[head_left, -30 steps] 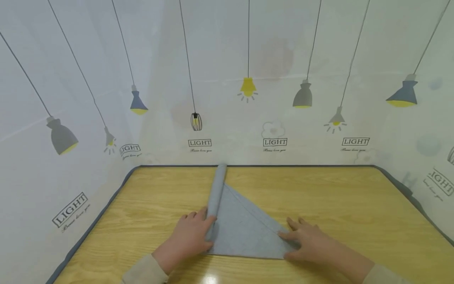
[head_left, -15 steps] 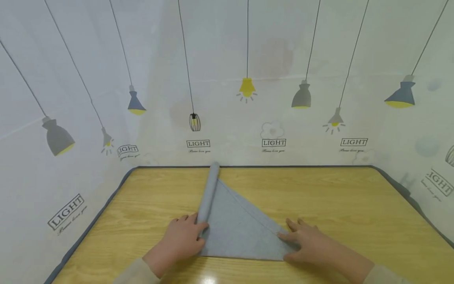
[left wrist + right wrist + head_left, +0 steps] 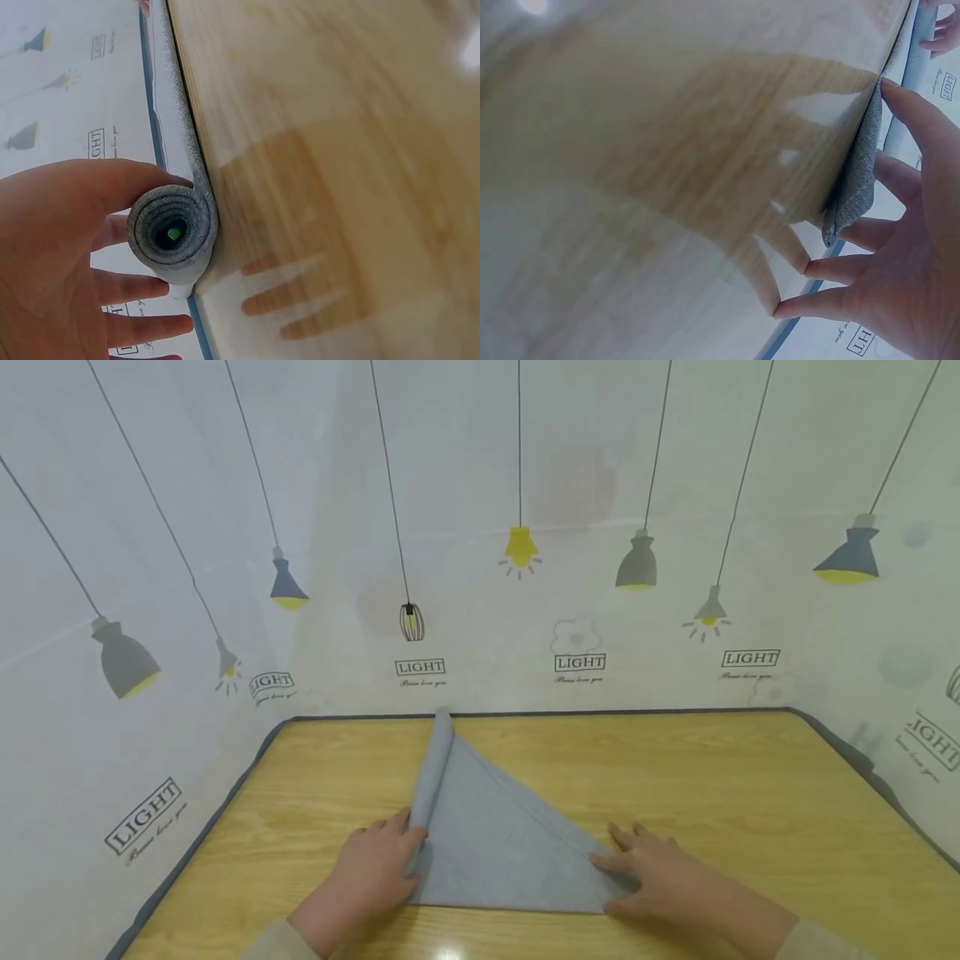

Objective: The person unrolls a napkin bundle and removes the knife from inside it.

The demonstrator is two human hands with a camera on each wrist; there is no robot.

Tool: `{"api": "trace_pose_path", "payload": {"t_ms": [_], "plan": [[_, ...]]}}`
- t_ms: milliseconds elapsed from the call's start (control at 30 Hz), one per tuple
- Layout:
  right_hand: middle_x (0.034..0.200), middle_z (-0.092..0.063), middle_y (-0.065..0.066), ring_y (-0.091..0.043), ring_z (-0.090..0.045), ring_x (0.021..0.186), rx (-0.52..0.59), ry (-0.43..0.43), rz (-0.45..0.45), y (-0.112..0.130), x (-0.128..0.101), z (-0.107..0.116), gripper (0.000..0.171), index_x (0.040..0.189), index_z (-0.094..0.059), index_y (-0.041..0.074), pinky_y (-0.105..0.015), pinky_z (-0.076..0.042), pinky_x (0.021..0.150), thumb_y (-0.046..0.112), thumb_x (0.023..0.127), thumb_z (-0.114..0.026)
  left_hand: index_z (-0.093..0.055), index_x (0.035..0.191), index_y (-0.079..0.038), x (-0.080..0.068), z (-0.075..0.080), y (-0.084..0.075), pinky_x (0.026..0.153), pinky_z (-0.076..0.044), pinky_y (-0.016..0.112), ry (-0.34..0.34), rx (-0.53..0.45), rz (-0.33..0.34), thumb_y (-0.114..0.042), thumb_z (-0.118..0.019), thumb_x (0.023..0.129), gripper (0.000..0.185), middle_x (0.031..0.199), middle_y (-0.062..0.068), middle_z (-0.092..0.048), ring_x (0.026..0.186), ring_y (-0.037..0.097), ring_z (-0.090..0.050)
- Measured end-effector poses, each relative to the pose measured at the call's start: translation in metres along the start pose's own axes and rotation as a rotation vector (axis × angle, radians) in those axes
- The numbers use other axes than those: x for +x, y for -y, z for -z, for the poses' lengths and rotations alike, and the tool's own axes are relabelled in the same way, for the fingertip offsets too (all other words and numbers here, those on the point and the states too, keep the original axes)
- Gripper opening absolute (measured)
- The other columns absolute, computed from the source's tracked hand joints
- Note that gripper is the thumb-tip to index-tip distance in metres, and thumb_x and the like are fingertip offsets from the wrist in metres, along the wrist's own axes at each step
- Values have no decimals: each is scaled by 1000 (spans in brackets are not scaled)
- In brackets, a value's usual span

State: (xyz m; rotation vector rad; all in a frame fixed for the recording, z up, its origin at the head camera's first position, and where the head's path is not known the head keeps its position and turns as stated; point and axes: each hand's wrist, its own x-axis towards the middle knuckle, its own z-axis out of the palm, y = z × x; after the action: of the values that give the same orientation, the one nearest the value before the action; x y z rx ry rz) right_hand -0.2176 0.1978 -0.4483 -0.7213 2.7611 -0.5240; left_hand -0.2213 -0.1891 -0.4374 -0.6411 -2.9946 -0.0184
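A grey towel (image 3: 502, 839) lies on the wooden table as a flat triangle, with its left part wound into a roll (image 3: 432, 768) that points away from me. My left hand (image 3: 363, 864) holds the near end of this roll between thumb and fingers. In the left wrist view the coiled layers (image 3: 139, 232) face the camera, and a small green spot (image 3: 174, 234) shows inside. My right hand (image 3: 663, 872) rests on the right corner of the towel, its fingers spread and fairly straight. The right wrist view shows that corner (image 3: 861, 176) beside the thumb and fingers.
The wooden table (image 3: 720, 785) has a dark edge strip along its back and sides. Behind and beside it stands a pale wall covering (image 3: 480, 602) printed with hanging lamps and the word LIGHT. The roll's far end reaches the back edge.
The roll has moved left with my left hand, and the flat part of the towel has grown wider. My right hand has stayed on the right corner.
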Motion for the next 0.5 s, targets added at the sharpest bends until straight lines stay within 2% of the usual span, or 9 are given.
{"api": "trace_pose_path", "payload": {"t_ms": [233, 433, 500], "plan": [[146, -38, -29, -63, -26, 129, 7, 2, 2, 0, 0, -1, 65, 130, -65, 17, -84, -18, 88, 53, 77, -76, -65, 120, -9, -6, 4, 3, 84, -48, 57, -23, 0, -23, -19, -74, 74, 47, 136, 24, -50, 113, 41, -55], [146, -39, -29, -63, -27, 129, -7, -4, 1, 0, 1, 0, 65, 129, -65, 18, -83, -19, 87, 53, 76, -76, -67, 117, -10, -6, 2, 9, 89, -45, 60, -75, 10, -135, -8, -68, 74, 44, 137, 16, -52, 121, 41, -50], [146, -39, -29, -63, -27, 129, -10, -6, 5, 0, 0, 0, 65, 130, -65, 18, -83, -19, 87, 53, 76, -76, -67, 117, -12, -6, 1, 11, 91, -43, 62, -69, 5, -164, -6, -68, 74, 43, 136, 12, -54, 124, 41, -48]]}}
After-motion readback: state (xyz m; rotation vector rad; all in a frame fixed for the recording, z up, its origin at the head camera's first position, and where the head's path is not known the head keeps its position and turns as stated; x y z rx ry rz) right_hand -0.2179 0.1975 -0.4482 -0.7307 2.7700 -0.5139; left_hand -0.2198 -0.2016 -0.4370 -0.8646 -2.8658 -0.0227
